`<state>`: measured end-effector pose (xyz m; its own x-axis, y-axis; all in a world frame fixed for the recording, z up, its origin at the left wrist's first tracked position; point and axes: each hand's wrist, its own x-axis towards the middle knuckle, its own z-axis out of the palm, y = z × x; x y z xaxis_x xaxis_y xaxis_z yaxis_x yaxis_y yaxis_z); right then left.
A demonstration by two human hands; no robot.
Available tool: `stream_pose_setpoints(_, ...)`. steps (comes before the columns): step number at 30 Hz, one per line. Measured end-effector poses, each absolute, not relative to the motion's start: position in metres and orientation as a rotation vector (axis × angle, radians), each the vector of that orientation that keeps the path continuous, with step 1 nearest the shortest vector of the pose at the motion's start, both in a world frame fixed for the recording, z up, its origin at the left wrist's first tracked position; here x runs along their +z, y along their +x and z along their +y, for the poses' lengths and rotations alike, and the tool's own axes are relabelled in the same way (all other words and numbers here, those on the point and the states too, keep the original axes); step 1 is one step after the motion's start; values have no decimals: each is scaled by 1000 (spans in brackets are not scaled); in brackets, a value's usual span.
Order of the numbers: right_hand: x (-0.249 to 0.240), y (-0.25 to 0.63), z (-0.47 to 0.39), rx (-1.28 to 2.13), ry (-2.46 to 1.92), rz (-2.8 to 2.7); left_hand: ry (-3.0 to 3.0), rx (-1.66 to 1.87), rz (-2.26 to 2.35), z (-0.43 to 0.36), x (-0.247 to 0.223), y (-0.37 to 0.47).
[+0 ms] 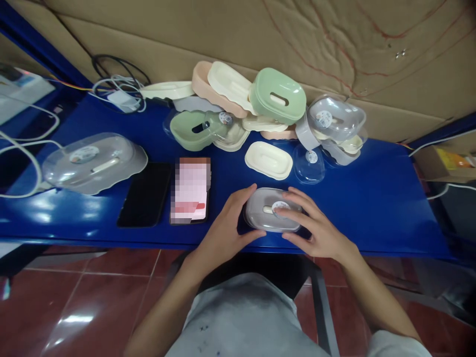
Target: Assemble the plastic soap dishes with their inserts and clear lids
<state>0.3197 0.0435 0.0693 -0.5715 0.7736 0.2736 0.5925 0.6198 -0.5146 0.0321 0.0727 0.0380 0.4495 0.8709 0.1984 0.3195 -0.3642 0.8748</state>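
Note:
A grey soap box (256, 220) with a clear lid lies on the blue tabletop near its front edge. A round sticker (279, 207) and a small cream bar show at its top. My left hand (238, 218) curves around the box's left end, thumb at the front and fingers at the back. From the right, my right hand (316, 223) grips the box, with fingertips over the lid and sticker and the thumb at the near side. Just behind it are a cream soap dish (268, 159) and a loose clear lid (309, 168).
Green, cream, pink and grey dishes (278, 94) are heaped at the back against the cardboard wall (223, 29). A large grey covered dish (96, 163), a black phone (145, 194) and a lit phone (189, 191) lie to the left. Cables (119, 91) tangle at the back left.

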Motion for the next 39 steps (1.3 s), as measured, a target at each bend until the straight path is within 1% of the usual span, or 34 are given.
stream_pose_setpoints(19, 85, 319, 32, 463, -1127, -2472, 1996, 769, 979, 73, 42, 30)
stream_pose_setpoints(24, 84, 321, 28, 456, -1147, -2493, 2003, 758, 965, 72, 43, 30)
stream_pose_setpoints(28, 79, 325, 27, 461, -1091, -2471, 1976, 686, 970, 71, 47, 31)
stream_pose_setpoints(39, 59, 321, 17, 209, -1097, -2493, 1971, 678, 950, 72, 47, 30)
